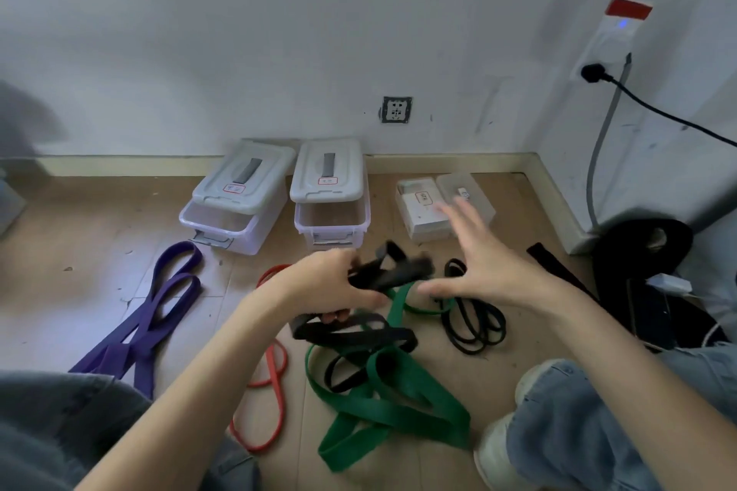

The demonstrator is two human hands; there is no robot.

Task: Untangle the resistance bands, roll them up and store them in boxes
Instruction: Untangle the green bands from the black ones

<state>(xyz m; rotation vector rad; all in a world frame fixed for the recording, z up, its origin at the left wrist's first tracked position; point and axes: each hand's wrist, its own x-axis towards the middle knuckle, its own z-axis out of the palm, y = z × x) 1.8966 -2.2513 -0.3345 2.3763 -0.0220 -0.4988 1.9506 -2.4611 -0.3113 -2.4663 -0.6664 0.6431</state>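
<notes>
Black rubber is what you have in your left hand (335, 285): its fingers are curled round a bunched length of the wide black band (383, 275), lifted off the floor, while more of that band hangs below your hand and lies looped through the green band (383, 403) directly beneath your wrists. Your right hand (478, 267) grasps nothing, its fingers spread and relaxed just beside the raised bunch. By my reading you are still separating, not rolling, so bring that free hand in to find where black passes under green, and draw the black out loop by loop instead of pulling hard; a tug would likely cinch the knot. The red band (275, 371) runs under your left forearm and may be caught too, though its crossing is hidden. The purple band (151, 315) lies well out to the left of your left hand, apart from the tangle, and a thin black band (474, 315) lies below your right hand. Beyond your left hand stand two clear boxes (235, 223) (331, 219), lids resting loosely on top, and both look empty from here. Beyond your right fingers sit two smaller boxes (422, 207); what they hold I cannot tell.
</notes>
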